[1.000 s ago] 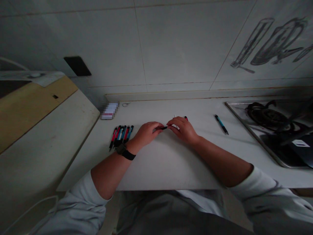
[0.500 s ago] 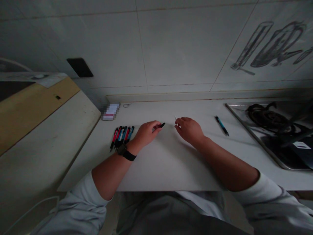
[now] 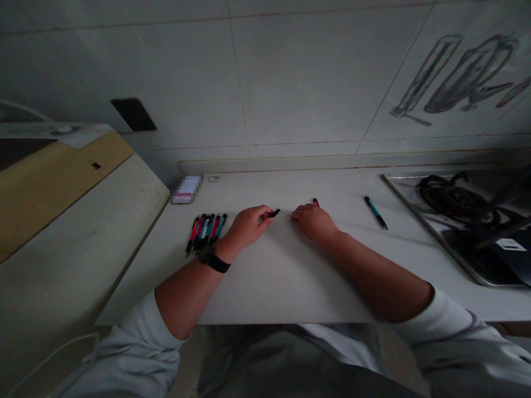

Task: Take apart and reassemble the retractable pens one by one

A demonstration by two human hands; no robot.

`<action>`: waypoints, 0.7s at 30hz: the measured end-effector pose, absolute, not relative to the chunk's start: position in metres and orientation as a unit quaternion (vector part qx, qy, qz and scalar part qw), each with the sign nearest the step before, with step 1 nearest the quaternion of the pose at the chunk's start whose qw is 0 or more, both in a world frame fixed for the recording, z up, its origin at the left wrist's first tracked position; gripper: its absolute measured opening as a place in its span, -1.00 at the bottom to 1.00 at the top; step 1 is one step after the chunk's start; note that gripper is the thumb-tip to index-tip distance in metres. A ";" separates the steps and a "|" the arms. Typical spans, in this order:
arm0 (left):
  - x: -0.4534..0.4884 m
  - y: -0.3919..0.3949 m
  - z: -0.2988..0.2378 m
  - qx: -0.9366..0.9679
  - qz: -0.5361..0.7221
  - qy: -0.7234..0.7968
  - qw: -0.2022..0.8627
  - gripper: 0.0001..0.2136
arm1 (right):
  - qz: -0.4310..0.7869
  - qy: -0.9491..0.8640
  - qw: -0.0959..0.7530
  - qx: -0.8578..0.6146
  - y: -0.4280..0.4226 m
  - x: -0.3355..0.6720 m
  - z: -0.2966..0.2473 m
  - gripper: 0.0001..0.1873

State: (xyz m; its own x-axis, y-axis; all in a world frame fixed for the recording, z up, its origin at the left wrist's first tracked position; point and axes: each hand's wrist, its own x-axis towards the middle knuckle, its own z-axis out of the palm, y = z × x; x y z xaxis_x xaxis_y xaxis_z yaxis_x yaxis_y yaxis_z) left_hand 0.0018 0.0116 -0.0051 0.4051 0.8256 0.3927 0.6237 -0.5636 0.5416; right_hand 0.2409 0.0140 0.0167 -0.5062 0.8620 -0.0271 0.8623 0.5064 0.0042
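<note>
Our left hand [image 3: 249, 224]: fingers pinched on a black pen part [image 3: 275, 213], at its fingertips. Our right hand [image 3: 315, 223]: fingers closed on a thin pale rod [image 3: 286, 213], directed at that part; contact we cannot tell. Also on our desk [image 3: 265, 282]: red-and-black piece [image 3: 316, 203], just beyond the right hand; blue pen [image 3: 375, 212], farther right; several pens [image 3: 207, 229], left of the left hand.

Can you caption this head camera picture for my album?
Over a white countertop, the left hand holds a small black elongated piece, the right hand a thin pale rod.
</note>
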 end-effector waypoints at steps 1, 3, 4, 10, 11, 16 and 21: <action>0.002 0.012 -0.005 0.824 0.323 0.439 0.156 -0.90 | -0.005 0.870 0.006 0.493 0.013 0.240 0.017 -0.70; 0.002 0.012 -0.005 0.823 0.326 0.438 0.157 -0.91 | -0.002 0.871 -0.005 0.492 0.012 0.239 0.017 -0.73; 0.001 0.012 -0.005 0.823 0.326 0.438 0.158 -0.91 | 0.000 0.870 -0.006 0.493 0.011 0.239 0.017 -0.73; 0.000 0.013 -0.008 0.823 0.323 0.441 0.156 -0.89 | 0.003 0.863 0.029 0.505 0.009 0.239 0.019 -0.70; 0.000 0.013 -0.008 0.823 0.322 0.442 0.156 -0.89 | 0.002 0.863 0.038 0.504 0.008 0.239 0.019 -0.71; 0.001 0.012 -0.007 0.821 0.321 0.445 0.155 -0.90 | 0.000 0.862 0.060 0.503 0.007 0.240 0.018 -0.70; 0.000 0.014 -0.009 0.821 0.318 0.448 0.154 -0.88 | 0.000 0.860 0.073 0.505 0.006 0.240 0.018 -0.69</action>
